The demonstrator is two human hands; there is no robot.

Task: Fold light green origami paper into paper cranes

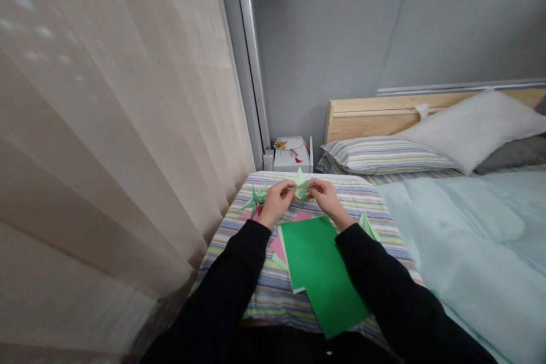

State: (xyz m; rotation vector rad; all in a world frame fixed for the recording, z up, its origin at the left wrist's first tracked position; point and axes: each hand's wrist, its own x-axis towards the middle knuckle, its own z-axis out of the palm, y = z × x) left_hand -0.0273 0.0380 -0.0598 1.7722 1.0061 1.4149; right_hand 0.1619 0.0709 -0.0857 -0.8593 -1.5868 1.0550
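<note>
A pale green folded paper figure [301, 187] is pinched firmly between the fingers of the left hand [277, 202] and right hand [327, 198], held up over a striped cotton bedspread [367, 222], apparently to keep it free of the pile below. Bright green rectangular paper sheets [318, 256] are laid just below the hands, within easy reach, near a green folded paper crane [256, 199].

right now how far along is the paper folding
A green origami crane on the striped blanket looks finished. In hand: pale green folded paper, pinched by the left hand and right hand. Still flat and unfolded: the green sheets and pink paper.
</note>
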